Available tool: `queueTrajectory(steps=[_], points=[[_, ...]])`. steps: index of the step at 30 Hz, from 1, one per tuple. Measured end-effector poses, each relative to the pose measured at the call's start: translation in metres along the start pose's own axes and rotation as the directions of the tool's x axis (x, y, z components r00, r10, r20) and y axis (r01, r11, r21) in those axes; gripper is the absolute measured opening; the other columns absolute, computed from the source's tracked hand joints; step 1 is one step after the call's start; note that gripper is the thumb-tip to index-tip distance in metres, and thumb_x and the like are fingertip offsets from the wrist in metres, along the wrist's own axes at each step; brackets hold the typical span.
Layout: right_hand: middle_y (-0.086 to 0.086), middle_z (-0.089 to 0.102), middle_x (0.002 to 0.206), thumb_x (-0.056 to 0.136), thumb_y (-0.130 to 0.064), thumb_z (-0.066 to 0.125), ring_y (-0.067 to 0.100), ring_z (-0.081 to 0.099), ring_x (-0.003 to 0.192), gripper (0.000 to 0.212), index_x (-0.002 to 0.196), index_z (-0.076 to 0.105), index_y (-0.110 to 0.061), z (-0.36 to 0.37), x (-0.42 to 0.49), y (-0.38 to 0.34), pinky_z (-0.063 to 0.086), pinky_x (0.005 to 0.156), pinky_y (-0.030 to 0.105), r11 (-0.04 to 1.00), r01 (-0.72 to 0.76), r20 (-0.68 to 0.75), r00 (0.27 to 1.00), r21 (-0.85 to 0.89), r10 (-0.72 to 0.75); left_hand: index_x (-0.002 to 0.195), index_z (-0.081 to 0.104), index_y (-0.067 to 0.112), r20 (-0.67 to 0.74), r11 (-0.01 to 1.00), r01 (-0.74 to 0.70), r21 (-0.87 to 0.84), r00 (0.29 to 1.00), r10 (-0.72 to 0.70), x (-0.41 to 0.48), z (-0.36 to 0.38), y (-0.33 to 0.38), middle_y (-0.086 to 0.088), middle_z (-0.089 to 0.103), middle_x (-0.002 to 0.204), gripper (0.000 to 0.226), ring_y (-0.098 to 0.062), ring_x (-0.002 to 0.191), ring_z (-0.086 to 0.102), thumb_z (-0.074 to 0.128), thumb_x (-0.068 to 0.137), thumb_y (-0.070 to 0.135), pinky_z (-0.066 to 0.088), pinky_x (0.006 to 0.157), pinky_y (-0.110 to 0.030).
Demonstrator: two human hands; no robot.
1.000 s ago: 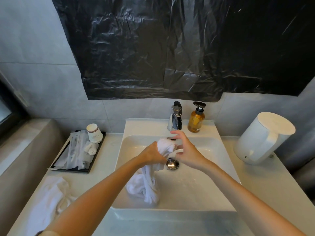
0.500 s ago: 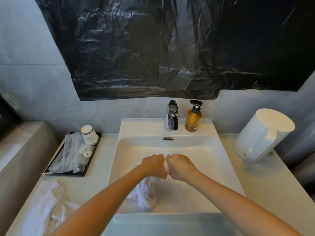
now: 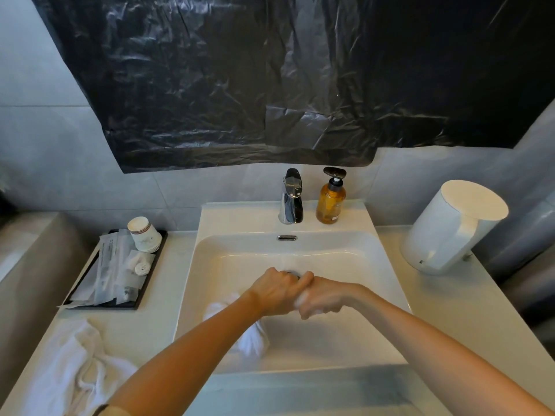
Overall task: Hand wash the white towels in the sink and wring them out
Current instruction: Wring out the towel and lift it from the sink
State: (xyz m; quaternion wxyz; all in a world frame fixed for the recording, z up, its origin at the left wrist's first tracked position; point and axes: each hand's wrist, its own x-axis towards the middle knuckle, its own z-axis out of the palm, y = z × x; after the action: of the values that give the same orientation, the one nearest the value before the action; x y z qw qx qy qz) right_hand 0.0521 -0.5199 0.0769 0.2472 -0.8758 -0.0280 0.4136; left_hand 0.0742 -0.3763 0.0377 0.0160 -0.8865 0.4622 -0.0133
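Observation:
Both hands meet over the middle of the white sink (image 3: 375,265), fists side by side. My left hand (image 3: 274,291) and my right hand (image 3: 322,298) each grip the same white towel (image 3: 250,337), twisted between them. A small white bit shows between the fists; the rest hangs below my left wrist into the basin. A second white towel (image 3: 75,364) lies crumpled on the counter at the left front. The drain is mostly hidden behind my knuckles.
A chrome tap (image 3: 290,196) and an amber pump bottle (image 3: 331,199) stand on the sink's back ledge. A black tray (image 3: 150,283) with a paper cup and wrapped sachets sits on the left. A white cylindrical appliance (image 3: 453,226) stands on the right.
My hands dropped from under the tap to the basin's middle and closed into fists side by side on the towel. The camera shifted slightly.

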Motion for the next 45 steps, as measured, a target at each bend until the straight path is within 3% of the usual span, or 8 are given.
queueTrajectory(steps=[7, 14, 18, 22, 26, 33, 38, 45], points=[[0.002, 0.041, 0.058, 0.074, -0.025, 0.073, 0.013, 0.036, 0.048, 0.031, 0.063, 0.046, -0.015, -0.009, 0.001, 0.006, 0.03, 0.049, 0.022, 0.987, -0.133, -0.011, 0.991, 0.09, 0.134, 0.116, 0.037, 0.024, -0.171, 0.987, -0.02, -0.157, 0.985, -0.008, -0.011, 0.001, 0.0, -0.001, 0.064, 0.084, 0.06, -0.021, 0.062, 0.059, 0.077, 0.072, 0.037, 0.043, 0.05, -0.024], [-0.003, 0.051, 0.066, 0.082, -0.016, 0.064, 0.001, 0.052, 0.062, 0.011, 0.09, 0.059, -0.023, 0.019, -0.005, 0.03, 0.04, 0.063, 0.014, 0.907, -0.409, 0.213, 0.899, 0.097, 0.382, 0.139, 0.04, 0.028, -0.055, 0.953, 0.214, -0.212, 0.971, -0.231, -0.029, -0.004, 0.009, -0.001, 0.055, 0.128, 0.059, -0.023, 0.105, 0.058, 0.064, 0.087, 0.039, 0.044, 0.077, -0.03], [0.003, 0.049, 0.115, 0.071, -0.036, 0.081, 0.018, 0.053, 0.095, 0.077, 0.132, 0.035, -0.026, -0.011, -0.011, 0.021, 0.053, 0.074, 0.031, 0.996, 0.027, -0.062, 0.998, 0.087, -0.022, 0.13, 0.047, 0.025, 0.157, 0.854, 0.472, -0.221, 0.881, -0.446, -0.023, -0.012, 0.005, -0.001, 0.064, 0.117, 0.046, -0.025, 0.103, 0.061, 0.061, 0.086, 0.03, 0.045, 0.078, -0.03], [-0.003, 0.016, 0.148, 0.072, -0.021, 0.081, 0.02, 0.021, 0.128, 0.091, 0.141, 0.026, -0.04, 0.022, 0.0, 0.011, 0.049, 0.094, 0.039, 0.903, 0.221, -0.444, 0.812, -0.368, -0.379, 0.109, 0.058, 0.018, 0.422, 0.546, 0.623, -0.56, 0.782, -0.459, -0.014, -0.02, -0.006, -0.004, 0.064, 0.109, 0.027, -0.021, 0.096, 0.062, 0.065, 0.083, 0.023, 0.049, 0.076, -0.029], [0.008, 0.03, 0.149, 0.081, -0.005, 0.07, 0.027, 0.034, 0.129, 0.076, 0.145, 0.033, -0.021, 0.023, 0.01, 0.015, 0.049, 0.092, 0.033, 0.822, 0.103, -0.577, 0.663, -0.56, -0.476, 0.087, 0.06, 0.014, 0.561, 0.286, 0.606, -0.743, 0.795, -0.229, -0.011, -0.036, -0.007, -0.004, 0.064, 0.088, 0.01, -0.013, 0.076, 0.061, 0.07, 0.085, 0.016, 0.053, 0.074, -0.025], [0.004, 0.066, 0.104, 0.081, -0.022, 0.061, 0.025, 0.063, 0.088, 0.032, 0.113, 0.06, -0.02, 0.012, 0.01, 0.004, 0.045, 0.068, 0.028, 0.901, 0.047, -0.4, 0.885, -0.431, -0.237, 0.115, 0.058, 0.021, 0.296, 0.852, 0.466, -0.237, 0.87, -0.394, -0.014, -0.012, 0.006, -0.004, 0.068, 0.106, 0.031, -0.023, 0.094, 0.064, 0.058, 0.089, 0.036, 0.048, 0.081, -0.03], [0.006, 0.061, 0.063, 0.069, -0.016, 0.059, 0.018, 0.052, 0.054, 0.009, 0.063, 0.052, -0.016, 0.007, 0.004, 0.011, 0.04, 0.054, 0.024, 0.99, 0.005, -0.179, 0.983, -0.139, -0.03, 0.138, 0.037, 0.019, 0.068, 0.973, 0.226, -0.038, 0.972, -0.224, -0.011, -0.002, 0.014, -0.008, 0.066, 0.116, 0.043, -0.029, 0.093, 0.065, 0.045, 0.099, 0.036, 0.046, 0.076, -0.032], [-0.002, 0.05, 0.053, 0.079, -0.012, 0.06, 0.007, 0.047, 0.039, 0.013, 0.076, 0.048, -0.015, 0.009, -0.009, 0.013, 0.027, 0.045, 0.019, 0.953, -0.156, 0.076, 0.987, 0.26, 0.141, 0.137, 0.036, 0.02, 0.106, 0.998, -0.061, 0.025, 0.993, 0.058, -0.001, -0.013, 0.001, -0.011, 0.065, 0.11, 0.043, -0.032, 0.084, 0.063, 0.051, 0.097, 0.027, 0.037, 0.065, -0.032]])
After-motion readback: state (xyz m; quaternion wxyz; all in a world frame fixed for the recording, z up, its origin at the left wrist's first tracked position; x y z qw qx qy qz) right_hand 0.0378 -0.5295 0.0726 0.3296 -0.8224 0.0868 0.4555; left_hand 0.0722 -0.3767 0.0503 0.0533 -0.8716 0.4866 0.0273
